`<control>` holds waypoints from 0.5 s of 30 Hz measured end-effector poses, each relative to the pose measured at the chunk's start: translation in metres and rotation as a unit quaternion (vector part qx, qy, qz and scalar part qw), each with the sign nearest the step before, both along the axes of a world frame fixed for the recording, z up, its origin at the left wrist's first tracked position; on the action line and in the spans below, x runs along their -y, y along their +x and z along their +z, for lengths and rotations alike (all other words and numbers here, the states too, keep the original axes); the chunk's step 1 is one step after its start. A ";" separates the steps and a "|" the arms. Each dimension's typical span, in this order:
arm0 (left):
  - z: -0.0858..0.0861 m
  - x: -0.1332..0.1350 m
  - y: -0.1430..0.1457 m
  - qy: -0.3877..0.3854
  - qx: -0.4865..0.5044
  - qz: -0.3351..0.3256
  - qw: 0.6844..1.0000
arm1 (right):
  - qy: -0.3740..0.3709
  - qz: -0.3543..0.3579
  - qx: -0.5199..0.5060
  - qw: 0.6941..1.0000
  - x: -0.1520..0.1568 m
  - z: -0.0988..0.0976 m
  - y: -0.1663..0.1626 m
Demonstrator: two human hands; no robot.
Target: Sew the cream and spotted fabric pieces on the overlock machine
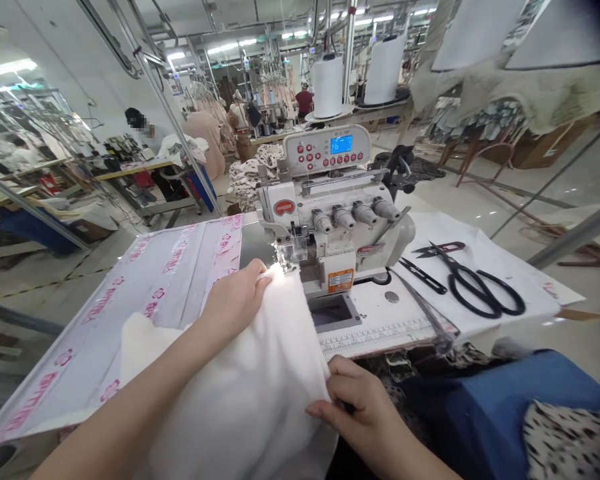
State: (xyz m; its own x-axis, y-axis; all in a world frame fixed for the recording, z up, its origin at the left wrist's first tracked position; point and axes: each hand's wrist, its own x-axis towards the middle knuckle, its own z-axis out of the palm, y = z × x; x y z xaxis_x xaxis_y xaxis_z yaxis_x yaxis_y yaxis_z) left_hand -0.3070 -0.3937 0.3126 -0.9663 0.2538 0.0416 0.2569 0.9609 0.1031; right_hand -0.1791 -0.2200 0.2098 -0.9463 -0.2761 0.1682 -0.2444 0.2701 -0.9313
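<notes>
A sewing rm was the bkgd, w/ glossy floor (465, 195) & a co-worker (149, 135) bent at another station, far left. L hand (237, 293) was closed, thumb & fingers pinched on the edge of the white cloth (275, 353), just beside the lit presser-foot area (285, 259); R hand (363, 403) was pinched on the same cloth's R edge, lower & nearer the body. Cloth ran from under/at the foot (exact contact lost in glare) down btwn the hands, one corner lying L on the film-covered surface (145, 273). Step in hand, I'd judge: lining up & feeding the edge into the sewing machine (403, 233). Next move prob. called for L guiding close in, fingertips clear of the needle area, & R keeping the edge straight w/ light tension. Farther out: ruler strip (375, 337) in front of the machine, then black scissors (487, 293) & 2 pr. snips, one black (424, 275), one dark red (450, 248), on a white sheet (520, 263) to the R. Blue cloth (500, 393) sat lower R; control panel (325, 152) was up top, screen lit, & thread cone (327, 87) stood behind.
</notes>
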 end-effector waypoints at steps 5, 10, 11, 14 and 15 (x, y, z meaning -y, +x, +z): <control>0.002 0.000 -0.015 -0.013 -0.003 -0.008 1.000 | 0.028 -0.037 -0.048 0.998 0.001 0.001 -0.009; -0.004 0.003 -0.040 -0.032 -0.028 -0.020 0.999 | 0.038 -0.069 -0.093 0.993 0.006 0.006 -0.026; -0.005 0.005 -0.046 -0.030 -0.035 -0.023 0.999 | 0.037 -0.073 -0.100 0.992 0.007 0.007 -0.029; -0.010 0.010 -0.061 -0.018 -0.057 -0.041 0.997 | 0.032 -0.088 -0.109 0.990 0.011 0.012 -0.038; -0.011 0.011 -0.066 -0.011 -0.065 -0.050 0.997 | 0.027 -0.090 -0.101 0.990 0.012 0.013 -0.041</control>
